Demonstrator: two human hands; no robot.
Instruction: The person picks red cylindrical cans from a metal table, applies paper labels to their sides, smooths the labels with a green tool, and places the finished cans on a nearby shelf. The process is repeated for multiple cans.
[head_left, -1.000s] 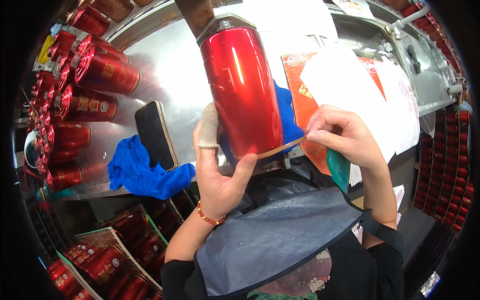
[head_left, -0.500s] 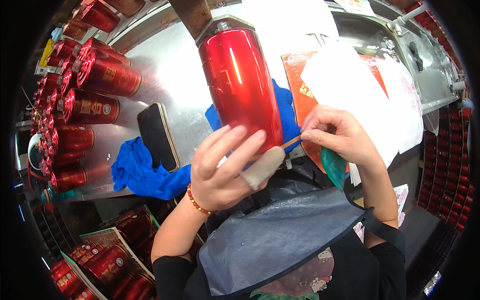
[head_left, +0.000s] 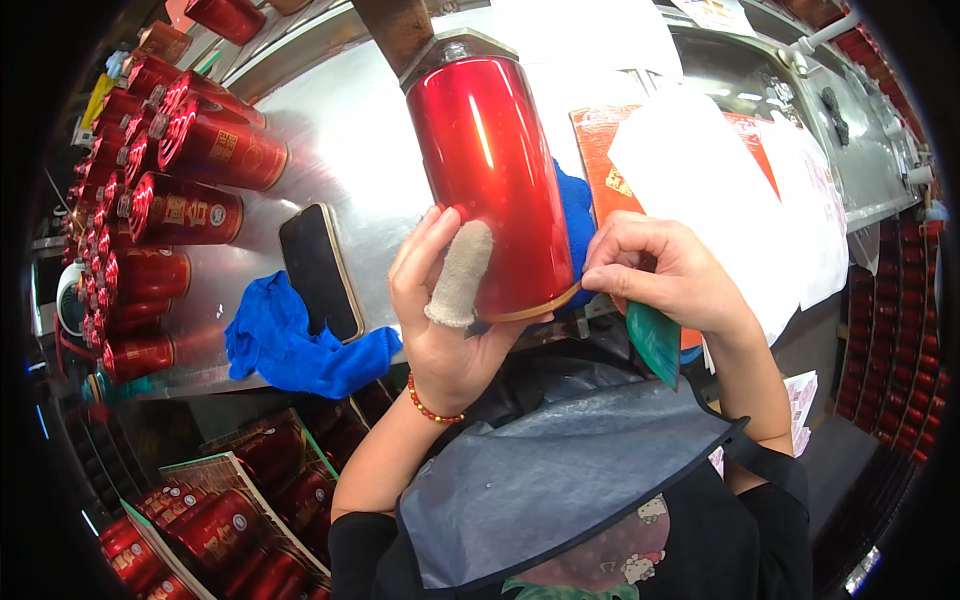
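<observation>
A large glossy red metal can lies in front of me, its neck against a metal holder at the far end. My left hand cups its lower left side, fingers along the wall and thumb beneath the near end; one finger wears a beige cloth finger cover. Around the near rim runs a thin gold strip. My right hand pinches the strip's end at the rim's right side. A green flat piece hangs below those fingers, its upper part hidden by the hand.
Several finished-looking red cans crowd the left of the metal table. A phone lies beside a blue cloth; another blue cloth is under the can. White sheets cover a red-orange packet at the right.
My left hand has turned and closed around the can's lower left side. The gold strip, earlier stretched off the can, now lies along its rim. My right hand has shifted slightly left.
</observation>
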